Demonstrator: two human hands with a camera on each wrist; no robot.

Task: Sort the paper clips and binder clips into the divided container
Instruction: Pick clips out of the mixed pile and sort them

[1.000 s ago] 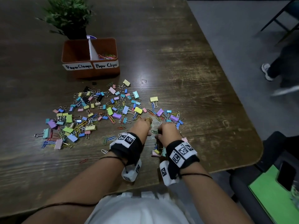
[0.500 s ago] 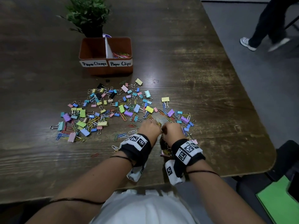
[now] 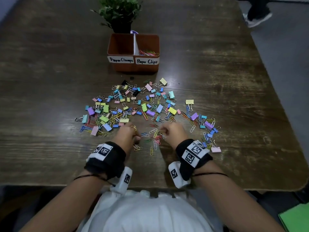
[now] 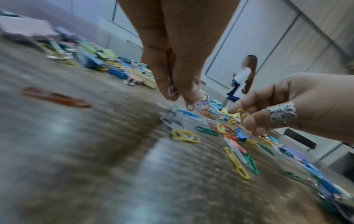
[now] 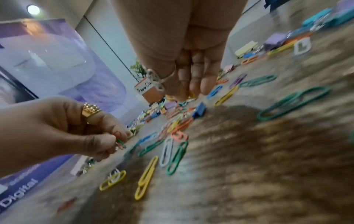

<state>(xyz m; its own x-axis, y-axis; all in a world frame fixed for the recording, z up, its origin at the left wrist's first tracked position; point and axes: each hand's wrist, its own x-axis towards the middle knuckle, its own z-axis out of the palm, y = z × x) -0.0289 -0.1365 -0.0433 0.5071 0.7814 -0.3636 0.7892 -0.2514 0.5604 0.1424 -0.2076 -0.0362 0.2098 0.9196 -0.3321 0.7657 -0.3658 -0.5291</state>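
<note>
A brown divided container point(image 3: 117, 47) stands at the back, labelled "Paper Clamps" left and "Paper Clips" right. Paper clips point(image 3: 148, 52) lie in its right compartment; the left one looks bare. A mixed pile of coloured binder clips point(image 3: 133, 104) and paper clips spreads before it. My left hand point(image 3: 137, 136) pinches several paper clips point(image 4: 172, 92) just above the table. My right hand point(image 3: 163, 133) also holds paper clips: a whitish one point(image 5: 155, 80) by the thumb and a yellow one point(image 4: 241, 113) at the fingertips. Loose paper clips point(image 3: 154, 141) lie between both hands.
A potted plant point(image 3: 119, 12) stands right behind the container. The table's near edge point(image 3: 50, 185) runs just below my wrists, and its right edge point(image 3: 275, 91) borders grey floor where a person's feet point(image 3: 258, 15) pass. A green sheet point(image 3: 296, 218) lies at the lower right.
My hands, close together before, have drawn apart to either side of the loose paper clips. The head view has shifted, so the container now sits near the middle.
</note>
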